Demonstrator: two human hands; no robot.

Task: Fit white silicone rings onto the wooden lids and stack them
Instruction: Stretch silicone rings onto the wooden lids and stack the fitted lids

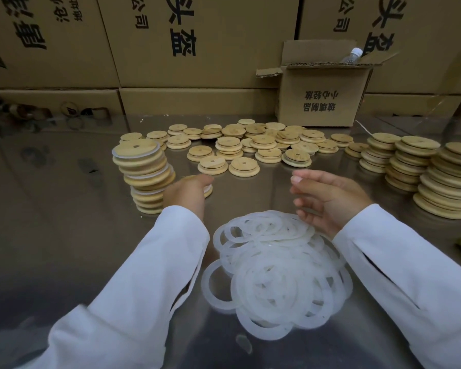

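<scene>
A heap of white silicone rings (277, 267) lies on the steel table in front of me. My left hand (186, 194) grips a wooden lid (208, 189) with a white ring on it, right beside a leaning stack of ringed lids (144, 174). My right hand (328, 198) hovers above the far edge of the ring heap, palm turned inward, fingers loosely curled and holding nothing. Loose bare wooden lids (240, 145) are scattered across the middle of the table beyond both hands.
Tall stacks of bare lids (421, 171) stand at the right. A small open cardboard box (322, 94) with a plastic bottle (353, 55) in it sits behind the lids. Large printed cartons (171, 49) wall off the back. Tape rolls (72, 110) lie at the far left.
</scene>
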